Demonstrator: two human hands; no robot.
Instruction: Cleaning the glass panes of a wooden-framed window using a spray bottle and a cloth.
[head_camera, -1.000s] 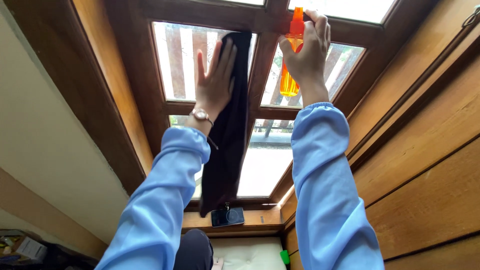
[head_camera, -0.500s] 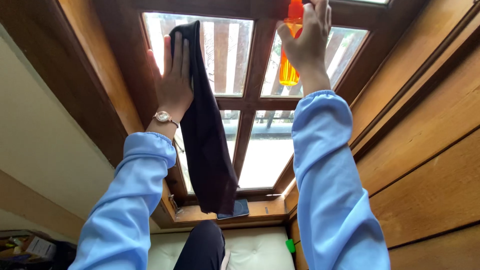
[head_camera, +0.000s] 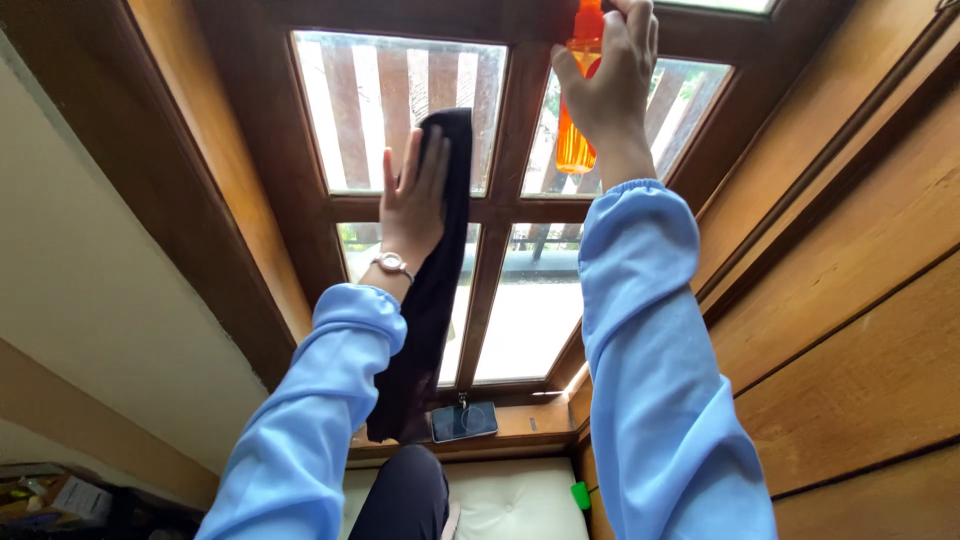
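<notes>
**Grip on the cloth and the bottle at the window**

My left grip (head_camera: 412, 205) was flat and open-fingered, palm pressing a dark cloth (head_camera: 432, 290) against the glass of the upper left pane (head_camera: 350, 110); nothing was clenched, the cloth was simply pinned under my hand. From there the cloth hung down in a long strip, past the wooden crossbar (head_camera: 500, 212) and over the lower left pane, its end reaching close to the sill (head_camera: 520, 425). A watch (head_camera: 392, 264) sat on that wrist, just above my light blue sleeve (head_camera: 300, 430).

My right grip (head_camera: 608, 85) was closed around an orange spray bottle (head_camera: 575, 145), fingers wrapped about its upper part, held up in front of the upper right pane (head_camera: 690, 110). The bottle's body hung below my hand, beside the middle upright of the frame.

Below, a phone (head_camera: 464, 421) lay on the sill, near the cloth's end. A white cushion (head_camera: 510, 500) lay under the sill, with a small green object (head_camera: 581, 494) at its right edge. Wooden panelling (head_camera: 850, 300) ran along my right.
</notes>
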